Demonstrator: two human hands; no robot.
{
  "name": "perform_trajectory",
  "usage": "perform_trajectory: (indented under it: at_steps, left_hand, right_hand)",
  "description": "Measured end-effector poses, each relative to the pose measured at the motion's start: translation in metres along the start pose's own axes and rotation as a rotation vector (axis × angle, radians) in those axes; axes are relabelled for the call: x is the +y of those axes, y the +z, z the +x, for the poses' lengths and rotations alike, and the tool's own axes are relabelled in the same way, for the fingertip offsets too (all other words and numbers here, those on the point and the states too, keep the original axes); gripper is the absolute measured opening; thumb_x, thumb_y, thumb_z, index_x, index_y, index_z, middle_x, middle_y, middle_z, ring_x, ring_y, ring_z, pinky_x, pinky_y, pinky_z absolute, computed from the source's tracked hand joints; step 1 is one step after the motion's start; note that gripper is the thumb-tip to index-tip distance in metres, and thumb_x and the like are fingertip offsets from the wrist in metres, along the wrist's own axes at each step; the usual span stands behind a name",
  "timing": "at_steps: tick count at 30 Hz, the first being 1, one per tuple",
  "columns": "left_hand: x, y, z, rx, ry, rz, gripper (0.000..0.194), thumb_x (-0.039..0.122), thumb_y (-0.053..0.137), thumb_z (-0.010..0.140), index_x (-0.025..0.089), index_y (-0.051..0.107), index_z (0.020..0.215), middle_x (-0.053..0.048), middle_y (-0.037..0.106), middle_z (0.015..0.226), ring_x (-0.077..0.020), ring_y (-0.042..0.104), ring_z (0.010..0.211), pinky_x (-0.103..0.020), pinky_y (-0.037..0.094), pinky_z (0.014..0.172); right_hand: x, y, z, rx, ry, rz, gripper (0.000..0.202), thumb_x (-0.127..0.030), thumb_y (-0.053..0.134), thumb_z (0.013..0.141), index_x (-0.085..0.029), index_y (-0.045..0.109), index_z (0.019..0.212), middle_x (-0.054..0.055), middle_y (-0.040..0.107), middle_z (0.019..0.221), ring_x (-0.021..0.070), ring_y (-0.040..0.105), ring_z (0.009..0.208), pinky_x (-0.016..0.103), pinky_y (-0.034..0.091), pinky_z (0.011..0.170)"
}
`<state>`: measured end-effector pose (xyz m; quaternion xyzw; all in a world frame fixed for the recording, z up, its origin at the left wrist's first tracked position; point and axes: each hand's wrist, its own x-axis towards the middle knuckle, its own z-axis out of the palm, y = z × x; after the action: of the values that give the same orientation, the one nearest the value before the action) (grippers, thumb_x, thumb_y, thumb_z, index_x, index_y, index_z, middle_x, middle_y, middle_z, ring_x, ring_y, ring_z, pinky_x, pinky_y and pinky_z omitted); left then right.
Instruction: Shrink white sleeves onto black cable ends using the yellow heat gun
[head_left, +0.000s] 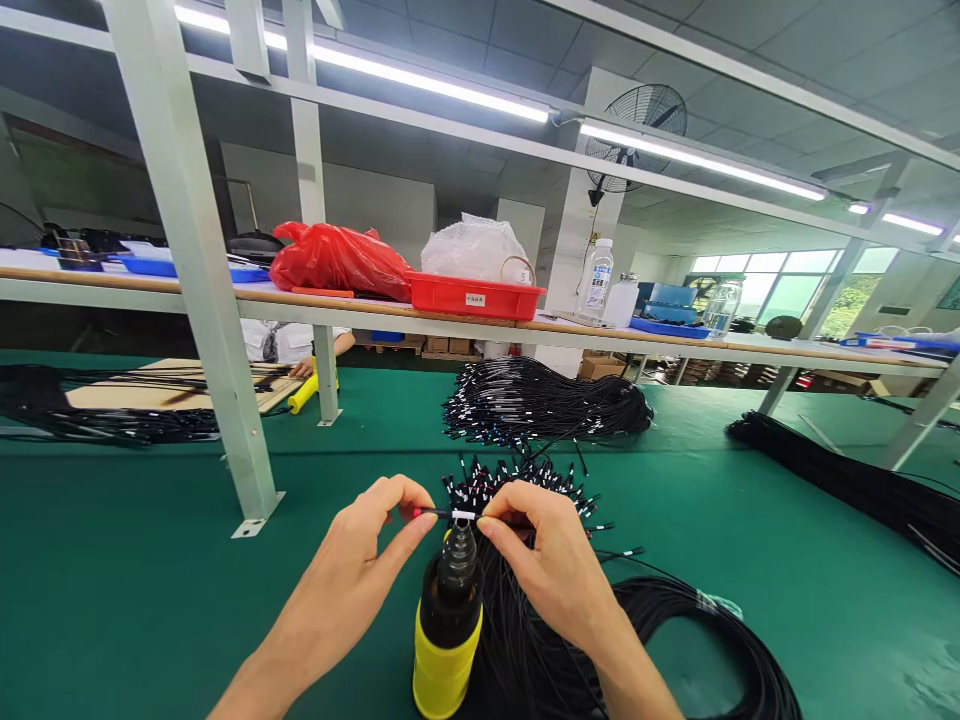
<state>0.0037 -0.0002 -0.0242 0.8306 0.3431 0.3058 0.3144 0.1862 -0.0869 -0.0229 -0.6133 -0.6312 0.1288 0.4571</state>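
Note:
A thin black cable with a red tip and a white sleeve [463, 515] is stretched level between my two hands. My left hand [360, 560] pinches its red-tipped end between thumb and fingertips. On the other side of the white sleeve, my right hand [547, 560] grips the cable the same way. Just below the sleeve is the nozzle of a yellow and black heat gun [448, 640], which points upward; whether they touch I cannot tell. Behind and under my right hand spreads a bundle of black cables [517, 640], many with white-marked ends.
A second cable bundle [547, 400] lies farther back on the green table [360, 430]. Coiled cable [735, 640] sits at right front. A metal post [202, 260] rises at left, carrying a shelf with a red tray [476, 297]. Across the table, another person's hand [306, 366] is near a yellow tool.

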Motion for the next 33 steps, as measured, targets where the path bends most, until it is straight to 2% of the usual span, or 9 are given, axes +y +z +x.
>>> perform_trajectory:
  at_steps: [3,10,19,26,29,33]
  left_hand:
    - [0.0014,-0.0011,-0.0010,-0.001,0.006,0.005,0.029,0.054,0.044,0.093,0.027,0.053,0.089,0.004,0.055,0.086,-0.0173,0.049,0.081,-0.027,0.036,0.071]
    - [0.0021,0.0008,-0.0031,-0.036,-0.041,0.039,0.044,0.060,0.029,0.095,0.024,0.046,0.076,0.003,0.049,0.074,-0.0184,0.045,0.074,-0.030,0.035,0.071]
    - [-0.0023,0.0033,-0.0030,-0.017,-0.014,0.047,0.046,0.058,0.029,0.096,0.024,0.045,0.072,0.003,0.050,0.072,-0.0178,0.046,0.073,-0.030,0.034,0.070]
    - [0.0013,0.0025,-0.0009,0.022,0.030,0.080,0.051,0.056,0.030,0.096,0.022,0.044,0.061,0.003,0.049,0.063,-0.0170,0.045,0.065,-0.029,0.032,0.063]
    - [0.0030,0.0020,-0.0007,0.009,0.023,0.081,0.047,0.054,0.032,0.097,0.023,0.048,0.066,0.002,0.054,0.068,-0.0179,0.048,0.069,-0.029,0.035,0.066]
    - [0.0028,0.0033,-0.0006,0.011,0.006,0.044,0.034,0.052,0.038,0.095,0.025,0.055,0.083,0.002,0.059,0.086,-0.0197,0.052,0.082,-0.030,0.038,0.073]
  right_hand:
    - [0.0006,0.0006,-0.0002,0.002,-0.003,0.001,0.018,-0.013,0.057,0.088,-0.019,0.058,0.071,-0.004,0.058,0.070,0.0116,0.051,0.066,0.023,0.033,0.059]
    - [-0.0005,0.0004,-0.0028,-0.017,0.009,0.044,0.018,-0.023,0.049,0.096,-0.020,0.054,0.079,-0.005,0.056,0.072,0.0107,0.048,0.064,0.022,0.033,0.060]
    - [-0.0006,0.0001,-0.0028,-0.044,0.038,-0.077,0.033,-0.031,0.045,0.099,-0.019,0.050,0.068,-0.005,0.048,0.061,0.0113,0.037,0.056,0.025,0.024,0.055]
    - [-0.0014,0.0014,-0.0011,-0.045,0.043,-0.136,0.040,-0.032,0.041,0.100,-0.019,0.048,0.063,-0.005,0.046,0.056,0.0112,0.037,0.054,0.026,0.022,0.056]
    - [0.0002,0.0021,-0.0010,-0.022,0.047,-0.102,0.037,-0.033,0.044,0.098,-0.019,0.049,0.064,-0.005,0.046,0.057,0.0115,0.037,0.054,0.026,0.023,0.055]
    - [0.0028,0.0031,-0.0012,0.017,0.069,-0.025,0.029,-0.031,0.050,0.095,-0.020,0.051,0.068,-0.004,0.050,0.061,0.0118,0.041,0.056,0.025,0.026,0.054]
